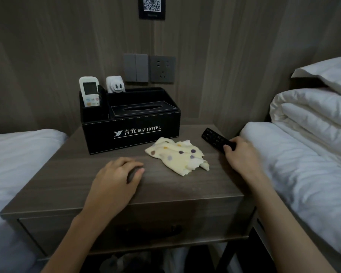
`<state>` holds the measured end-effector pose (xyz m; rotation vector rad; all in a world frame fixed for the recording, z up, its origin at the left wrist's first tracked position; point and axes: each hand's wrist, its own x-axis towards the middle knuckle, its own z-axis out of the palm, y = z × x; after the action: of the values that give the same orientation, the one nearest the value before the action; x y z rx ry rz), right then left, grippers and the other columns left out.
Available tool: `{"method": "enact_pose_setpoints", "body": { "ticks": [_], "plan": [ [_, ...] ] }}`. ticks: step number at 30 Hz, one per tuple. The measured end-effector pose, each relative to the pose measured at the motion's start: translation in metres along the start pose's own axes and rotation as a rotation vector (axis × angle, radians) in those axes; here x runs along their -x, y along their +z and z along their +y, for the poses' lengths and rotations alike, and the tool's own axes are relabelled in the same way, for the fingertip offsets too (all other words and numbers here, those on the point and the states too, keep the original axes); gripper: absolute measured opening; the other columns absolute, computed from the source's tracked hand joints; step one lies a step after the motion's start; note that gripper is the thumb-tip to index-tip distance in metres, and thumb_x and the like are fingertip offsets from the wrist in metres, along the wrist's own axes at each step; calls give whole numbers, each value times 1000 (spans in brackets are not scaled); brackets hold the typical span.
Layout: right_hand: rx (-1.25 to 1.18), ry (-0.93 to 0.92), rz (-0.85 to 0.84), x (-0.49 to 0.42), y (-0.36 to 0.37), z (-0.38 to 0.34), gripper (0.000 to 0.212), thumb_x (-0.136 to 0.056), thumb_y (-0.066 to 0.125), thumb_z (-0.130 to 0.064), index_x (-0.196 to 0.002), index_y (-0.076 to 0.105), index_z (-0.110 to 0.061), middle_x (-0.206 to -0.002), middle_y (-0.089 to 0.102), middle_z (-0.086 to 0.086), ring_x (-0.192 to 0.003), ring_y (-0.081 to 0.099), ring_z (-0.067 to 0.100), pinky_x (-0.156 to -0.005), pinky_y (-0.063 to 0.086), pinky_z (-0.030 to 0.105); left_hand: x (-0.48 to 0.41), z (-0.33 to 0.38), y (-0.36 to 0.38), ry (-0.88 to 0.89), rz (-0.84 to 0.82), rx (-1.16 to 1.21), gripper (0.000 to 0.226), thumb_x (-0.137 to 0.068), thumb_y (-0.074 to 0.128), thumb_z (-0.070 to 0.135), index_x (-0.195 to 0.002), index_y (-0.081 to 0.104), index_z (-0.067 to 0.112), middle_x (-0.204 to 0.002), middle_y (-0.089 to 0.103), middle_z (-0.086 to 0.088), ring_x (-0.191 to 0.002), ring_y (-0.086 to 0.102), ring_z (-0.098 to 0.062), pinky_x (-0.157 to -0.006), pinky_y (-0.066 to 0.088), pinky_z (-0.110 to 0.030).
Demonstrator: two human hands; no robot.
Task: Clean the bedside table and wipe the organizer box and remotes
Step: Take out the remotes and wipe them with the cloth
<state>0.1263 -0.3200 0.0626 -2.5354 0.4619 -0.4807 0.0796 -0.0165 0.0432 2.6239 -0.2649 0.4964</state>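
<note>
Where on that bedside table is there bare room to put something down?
Bare wood: front-left corner beside the left hand; front strip before the cloth; back-right corner behind the black remote the right hand holds. Crowded between organizer box, cloth and remote.

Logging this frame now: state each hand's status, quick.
Left hand: open, loosely curled, resting on the bedside table, holding nothing.
Right hand: closed around the black remote at its near end.

Dim, flat, greyish room light on my feed. Soft shadow under the left hand [114, 180] on the table [67, 184]. Wide-angle bending at the edges; white bedding [313, 119] looks soft, grainy.
</note>
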Motion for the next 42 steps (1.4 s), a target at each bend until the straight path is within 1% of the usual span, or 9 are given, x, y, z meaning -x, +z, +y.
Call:
{"method": "enact_pose_setpoints", "body": {
  "ticks": [5,10,16,22,25,29,34,38,42],
  "plan": [
    [130,-16,-16,-3,7,1,45,-100,37,-43,-135,52,-19,-126,56,20,-118,49,36,-96,45,45,0,-1,0,0,-8,14,29,-96,47,40,-119,63,34,-126,56,14,-120,46,-10,-100,35,-32],
    [214,-4,-32,-2,5,-1,50,-103,28,-40,-145,39,-17,-138,40,24,-128,34,40,-103,34,46,1,-2,0,3,0,23,30,-96,47,40,-120,62,34,-126,56,13,-120,47,-10,-101,36,-33],
    [309,-12,9,10,-2,-17,54,-101,30,-47,-149,30,-22,-144,39,16,-131,29,38,-103,29,53,0,-2,-6,-47,54,119,47,-95,52,38,-140,42,35,-138,49,9,-128,40,-13,-104,36,-36],
    [19,-309,174,33,-8,-57,44,-99,46,-33,-141,46,-21,-135,53,10,-122,45,33,-94,42,45,-3,-14,-30,-94,251,171,64,-95,55,31,-150,22,36,-158,19,1,-144,14,-20,-109,25,-37],
    [-116,-466,146,51,-5,-84,41,-97,50,-31,-137,50,-23,-126,59,2,-117,50,23,-91,44,36,-9,-29,-38,-97,237,148,68,-96,53,33,-152,16,37,-162,5,2,-148,2,-24,-115,20,-44],
    [-222,-587,105,71,-2,-122,41,-96,53,-32,-136,51,-27,-124,60,-7,-115,52,14,-90,43,28,-13,-47,-42,-100,150,153,70,-96,50,38,-152,8,40,-161,-3,11,-149,-6,-23,-117,15,-41],
    [-346,-643,38,65,9,-186,41,-94,56,-34,-134,52,-29,-124,59,-10,-110,56,13,-90,50,35,-14,-69,-41,-54,89,99,72,-97,47,43,-152,2,39,-153,-13,26,-148,-9,-23,-117,14,-40],
    [-392,-621,-74,41,29,-241,49,-91,60,-38,-136,49,-25,-128,59,-4,-111,58,15,-95,48,36,-16,-78,-38,-26,86,12,72,-97,47,41,-151,-1,39,-154,-14,22,-148,-8,-27,-118,13,-39],
    [-428,-551,-180,20,54,-277,58,-89,64,-39,-140,45,-20,-133,59,3,-121,54,21,-103,43,34,-16,-84,-28,37,160,-77,70,-95,50,37,-153,11,37,-161,1,10,-148,7,-36,-116,20,-44]
  ]
}}
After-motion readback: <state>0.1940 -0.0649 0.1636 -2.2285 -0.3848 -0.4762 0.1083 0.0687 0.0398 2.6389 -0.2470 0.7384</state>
